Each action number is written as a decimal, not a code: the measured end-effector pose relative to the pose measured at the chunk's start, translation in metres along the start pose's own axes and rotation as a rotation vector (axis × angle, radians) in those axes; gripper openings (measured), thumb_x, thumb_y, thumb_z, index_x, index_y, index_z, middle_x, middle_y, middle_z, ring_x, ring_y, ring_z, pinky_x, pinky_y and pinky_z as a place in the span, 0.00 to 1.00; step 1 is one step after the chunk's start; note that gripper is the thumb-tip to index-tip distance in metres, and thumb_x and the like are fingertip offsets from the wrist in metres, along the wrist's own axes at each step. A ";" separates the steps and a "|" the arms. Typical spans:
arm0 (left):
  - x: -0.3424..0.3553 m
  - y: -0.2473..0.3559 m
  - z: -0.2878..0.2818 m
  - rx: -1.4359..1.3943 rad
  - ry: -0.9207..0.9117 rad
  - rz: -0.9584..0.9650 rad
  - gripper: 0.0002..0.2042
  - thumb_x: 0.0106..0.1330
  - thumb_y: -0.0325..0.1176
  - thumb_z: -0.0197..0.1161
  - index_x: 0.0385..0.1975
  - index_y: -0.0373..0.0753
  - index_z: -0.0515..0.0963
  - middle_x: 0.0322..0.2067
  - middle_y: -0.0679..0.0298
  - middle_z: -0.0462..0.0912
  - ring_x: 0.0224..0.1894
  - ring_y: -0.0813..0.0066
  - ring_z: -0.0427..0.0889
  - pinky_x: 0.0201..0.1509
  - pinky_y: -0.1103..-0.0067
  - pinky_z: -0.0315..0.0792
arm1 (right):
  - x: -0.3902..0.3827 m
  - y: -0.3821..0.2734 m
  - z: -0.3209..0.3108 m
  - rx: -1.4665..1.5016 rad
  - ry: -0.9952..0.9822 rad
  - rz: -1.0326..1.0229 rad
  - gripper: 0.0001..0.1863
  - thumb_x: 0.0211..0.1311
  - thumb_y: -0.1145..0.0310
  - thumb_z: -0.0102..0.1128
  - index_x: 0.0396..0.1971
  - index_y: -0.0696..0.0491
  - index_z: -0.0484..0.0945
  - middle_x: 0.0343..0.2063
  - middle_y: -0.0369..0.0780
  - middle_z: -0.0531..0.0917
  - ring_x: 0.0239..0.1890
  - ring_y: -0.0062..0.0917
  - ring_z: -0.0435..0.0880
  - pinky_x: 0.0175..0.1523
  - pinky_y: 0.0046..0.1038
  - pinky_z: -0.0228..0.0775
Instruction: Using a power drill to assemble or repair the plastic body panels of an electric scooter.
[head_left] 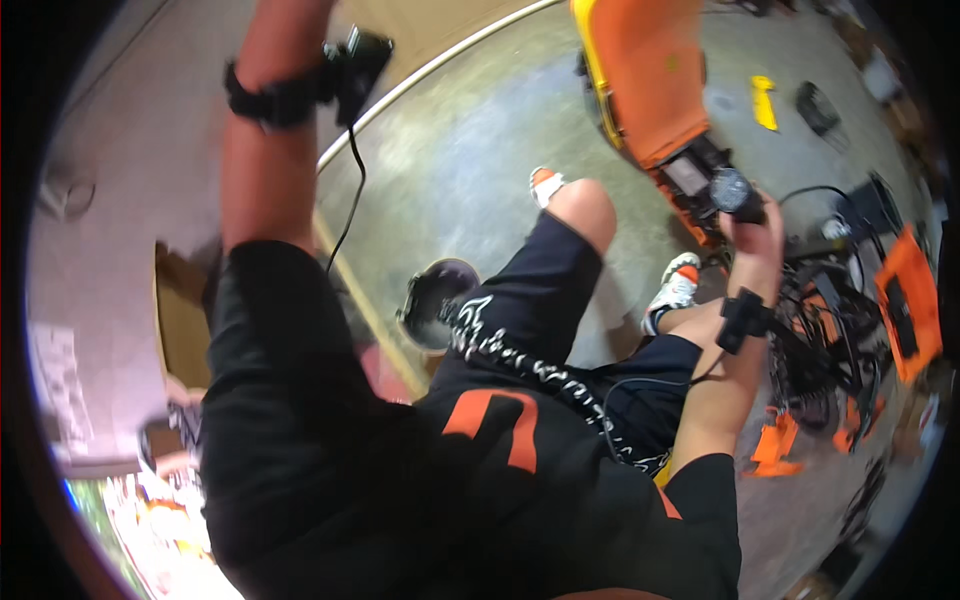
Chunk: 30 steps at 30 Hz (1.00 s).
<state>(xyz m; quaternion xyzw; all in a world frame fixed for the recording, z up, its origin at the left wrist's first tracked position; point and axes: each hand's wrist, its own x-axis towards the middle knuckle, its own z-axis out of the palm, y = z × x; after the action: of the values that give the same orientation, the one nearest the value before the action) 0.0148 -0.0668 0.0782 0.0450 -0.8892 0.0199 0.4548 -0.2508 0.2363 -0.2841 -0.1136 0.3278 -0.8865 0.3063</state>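
Note:
A long orange plastic housing (655, 85) with a yellow edge runs from the top edge down toward the right. At its lower end sit black parts and a round grey-faced piece (735, 190). My right hand (757, 232) is closed around that end, the palm below the round piece. Some of its fingers are hidden behind the part. My left arm is raised at the upper left, with a black strap and a small device (365, 70) on it. The left hand lies beyond the top edge. What it touches cannot be seen.
Right of my legs lies a pile of black cables and frames (825, 330), with an orange panel (908, 305) beside it. Orange scraps (776, 445) lie nearer. A yellow piece (764, 102) and a black part (818, 108) are farther off. A dark round container (437, 300) stands left.

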 end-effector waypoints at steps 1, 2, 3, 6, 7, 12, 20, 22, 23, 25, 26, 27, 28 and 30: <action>-0.052 -0.014 0.015 -0.124 -0.077 0.023 0.12 0.68 0.37 0.53 0.38 0.35 0.78 0.26 0.66 0.80 0.24 0.79 0.74 0.28 0.83 0.69 | 0.014 -0.010 -0.017 0.168 0.064 0.257 0.14 0.54 0.71 0.52 0.42 0.56 0.74 0.42 0.42 0.79 0.45 0.31 0.79 0.52 0.35 0.71; -0.106 -0.024 0.019 -0.166 -0.303 -0.105 0.14 0.68 0.40 0.50 0.37 0.37 0.79 0.28 0.59 0.81 0.28 0.69 0.77 0.35 0.77 0.70 | 0.026 -0.018 -0.036 0.263 0.107 0.389 0.14 0.56 0.70 0.51 0.42 0.55 0.75 0.43 0.42 0.80 0.46 0.31 0.79 0.54 0.37 0.70; -0.164 -0.032 0.028 -0.250 -0.500 -0.188 0.17 0.68 0.43 0.47 0.37 0.38 0.80 0.30 0.53 0.82 0.33 0.58 0.80 0.41 0.71 0.72 | 0.036 -0.027 -0.055 0.300 0.159 0.455 0.14 0.57 0.69 0.50 0.43 0.55 0.76 0.43 0.43 0.80 0.47 0.32 0.79 0.56 0.39 0.68; -0.331 -0.073 0.071 -0.478 -0.653 -0.719 0.11 0.65 0.35 0.54 0.30 0.35 0.81 0.18 0.62 0.78 0.24 0.75 0.76 0.30 0.76 0.69 | 0.065 -0.050 -0.096 0.281 0.532 0.357 0.18 0.63 0.66 0.42 0.47 0.55 0.77 0.47 0.40 0.81 0.51 0.32 0.78 0.59 0.39 0.66; -0.387 -0.083 0.080 -0.485 -0.679 -0.974 0.14 0.63 0.38 0.54 0.29 0.33 0.81 0.19 0.64 0.78 0.24 0.75 0.77 0.29 0.75 0.70 | 0.065 -0.053 -0.105 0.272 0.600 0.316 0.18 0.63 0.66 0.43 0.48 0.54 0.76 0.48 0.39 0.80 0.51 0.32 0.78 0.60 0.40 0.66; -0.614 -0.074 0.088 -0.656 -0.811 -1.841 0.09 0.56 0.37 0.59 0.23 0.38 0.80 0.17 0.68 0.76 0.15 0.79 0.69 0.16 0.79 0.62 | 0.055 -0.070 -0.125 0.189 0.784 0.240 0.18 0.64 0.66 0.46 0.50 0.57 0.74 0.47 0.41 0.80 0.51 0.35 0.77 0.59 0.44 0.67; -0.669 -0.038 0.085 -0.816 -0.630 -1.992 0.09 0.64 0.33 0.55 0.36 0.36 0.78 0.20 0.69 0.75 0.16 0.83 0.68 0.17 0.83 0.61 | 0.034 -0.098 -0.163 0.323 0.796 0.346 0.18 0.63 0.73 0.49 0.53 0.60 0.70 0.50 0.44 0.76 0.51 0.34 0.76 0.57 0.39 0.69; -0.668 -0.026 0.072 -0.974 -0.761 -1.861 0.11 0.64 0.37 0.56 0.36 0.36 0.79 0.20 0.70 0.75 0.16 0.84 0.68 0.18 0.85 0.60 | 0.024 -0.104 -0.162 0.315 0.814 0.361 0.19 0.63 0.74 0.49 0.54 0.60 0.69 0.50 0.44 0.76 0.51 0.34 0.76 0.56 0.38 0.70; -0.672 -0.019 0.065 -1.054 -0.800 -1.859 0.12 0.64 0.40 0.57 0.34 0.37 0.79 0.19 0.71 0.75 0.16 0.86 0.67 0.19 0.86 0.59 | 0.019 -0.108 -0.160 0.302 0.830 0.373 0.19 0.63 0.75 0.49 0.54 0.61 0.69 0.50 0.44 0.75 0.51 0.34 0.76 0.56 0.37 0.70; -0.689 -0.001 0.053 -1.077 -0.879 -1.882 0.13 0.64 0.41 0.57 0.32 0.37 0.80 0.19 0.71 0.75 0.16 0.86 0.67 0.19 0.86 0.59 | 0.013 -0.109 -0.156 0.283 0.855 0.387 0.19 0.63 0.76 0.48 0.55 0.61 0.68 0.51 0.45 0.75 0.51 0.34 0.76 0.55 0.36 0.71; -0.701 0.009 0.049 -1.125 -0.940 -1.840 0.13 0.63 0.42 0.57 0.30 0.38 0.80 0.19 0.72 0.75 0.16 0.87 0.67 0.19 0.86 0.60 | 0.011 -0.109 -0.154 0.290 0.895 0.369 0.19 0.63 0.77 0.48 0.55 0.62 0.68 0.51 0.45 0.75 0.51 0.34 0.76 0.55 0.35 0.71; -0.715 0.021 0.046 -1.104 -0.977 -1.804 0.14 0.64 0.43 0.57 0.28 0.38 0.80 0.18 0.71 0.75 0.16 0.87 0.67 0.20 0.86 0.60 | 0.009 -0.106 -0.152 0.248 0.871 0.394 0.20 0.63 0.77 0.48 0.55 0.62 0.68 0.51 0.45 0.74 0.51 0.33 0.75 0.55 0.34 0.72; -0.730 0.031 0.046 -1.045 -1.048 -1.817 0.13 0.62 0.42 0.58 0.28 0.38 0.81 0.19 0.69 0.77 0.18 0.82 0.70 0.22 0.83 0.63 | 0.006 -0.103 -0.149 0.218 0.875 0.396 0.20 0.63 0.78 0.48 0.55 0.62 0.67 0.51 0.46 0.74 0.51 0.33 0.75 0.54 0.34 0.72; -0.758 0.053 0.049 -0.905 -1.034 -1.662 0.13 0.58 0.38 0.61 0.29 0.33 0.80 0.23 0.62 0.81 0.21 0.77 0.78 0.25 0.78 0.71 | -0.002 -0.091 -0.142 0.114 0.860 0.313 0.21 0.61 0.77 0.50 0.56 0.63 0.67 0.49 0.47 0.75 0.48 0.33 0.76 0.50 0.31 0.74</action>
<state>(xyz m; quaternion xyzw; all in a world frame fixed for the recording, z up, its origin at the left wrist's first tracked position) 0.4115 0.0293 -0.5643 0.4654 -0.5893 -0.6473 -0.1304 -0.3491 0.3642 -0.3329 0.3325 0.3892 -0.8126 0.2785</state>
